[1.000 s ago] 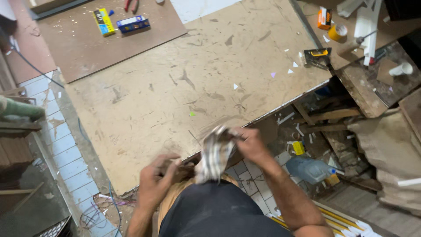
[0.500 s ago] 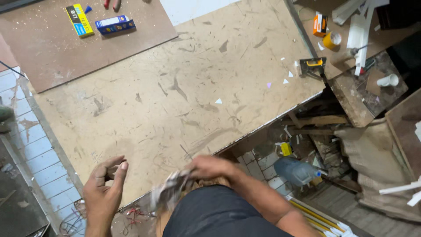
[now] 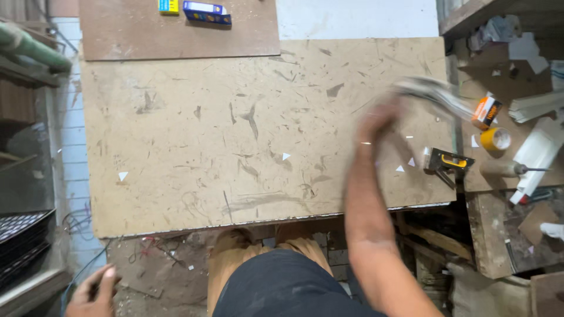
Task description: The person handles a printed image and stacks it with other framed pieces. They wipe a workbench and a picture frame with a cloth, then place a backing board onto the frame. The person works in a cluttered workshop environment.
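My right hand (image 3: 379, 120) is blurred with motion over the right part of the brown board (image 3: 176, 129). It grips a checked grey-white cloth (image 3: 432, 94) that trails to the right of the fingers. My left hand (image 3: 94, 290) hangs low at the bottom left, below the board's near edge, fingers loosely curled with nothing visible in them. Small white triangular scraps (image 3: 286, 156) lie scattered on the board.
A black and yellow staple gun (image 3: 446, 161) lies near the board's right edge. Beyond it are an orange box (image 3: 486, 111), a yellow tape roll (image 3: 496, 140) and a screwdriver (image 3: 511, 169). A blue box (image 3: 205, 12) sits on a second board (image 3: 117, 35) at the top.
My right hand has swung with the cloth from near my lap up and to the right across the board. My left hand has dropped lower to the left. The view has shifted.
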### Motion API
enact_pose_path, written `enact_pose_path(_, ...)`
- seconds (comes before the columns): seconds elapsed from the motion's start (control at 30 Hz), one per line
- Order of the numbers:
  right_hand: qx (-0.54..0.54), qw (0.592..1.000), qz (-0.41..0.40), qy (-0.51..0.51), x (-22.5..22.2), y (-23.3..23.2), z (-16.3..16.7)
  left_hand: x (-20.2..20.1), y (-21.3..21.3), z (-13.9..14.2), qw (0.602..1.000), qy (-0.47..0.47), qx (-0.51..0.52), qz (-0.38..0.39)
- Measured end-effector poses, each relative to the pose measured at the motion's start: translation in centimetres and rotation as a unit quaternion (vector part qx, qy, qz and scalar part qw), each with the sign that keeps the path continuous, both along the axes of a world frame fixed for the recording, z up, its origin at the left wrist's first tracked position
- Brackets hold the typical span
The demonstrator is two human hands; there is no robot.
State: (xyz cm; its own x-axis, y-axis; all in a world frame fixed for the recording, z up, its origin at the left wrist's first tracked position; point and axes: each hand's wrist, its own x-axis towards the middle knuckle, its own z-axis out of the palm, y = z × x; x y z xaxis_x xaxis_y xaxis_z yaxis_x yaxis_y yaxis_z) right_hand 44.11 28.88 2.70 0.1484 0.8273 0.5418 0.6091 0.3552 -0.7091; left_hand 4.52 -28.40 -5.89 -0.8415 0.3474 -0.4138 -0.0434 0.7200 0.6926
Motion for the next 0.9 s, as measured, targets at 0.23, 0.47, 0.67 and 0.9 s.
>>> enact_pose_path(0.23, -0.475, 0.62, 0.624, -0.027, -10.1, -9.9, -9.6, 5.2, -1.7, 2.2, 0.998, -0.009, -0.033, 0.06)
enact_pose_path(0.47, 0.122, 0.951, 0.023, 0.283, -1.5, 10.4, 5.5, 9.4, -10.5, 2.6, 0.977, 0.004, -0.016, 0.213)
enact_pose_path(0.67, -0.358, 0.649, 0.634, -0.222, -19.8, -11.7, -1.6, 15.2, -10.7, 5.0, 0.961, 0.046, 0.107, 0.25)
enact_pose_path(0.9, -0.461, 0.583, 0.666, -0.053, -20.9, -14.0, -4.0, 13.1, -9.4, 5.8, 0.983, 0.075, 0.033, 0.164)
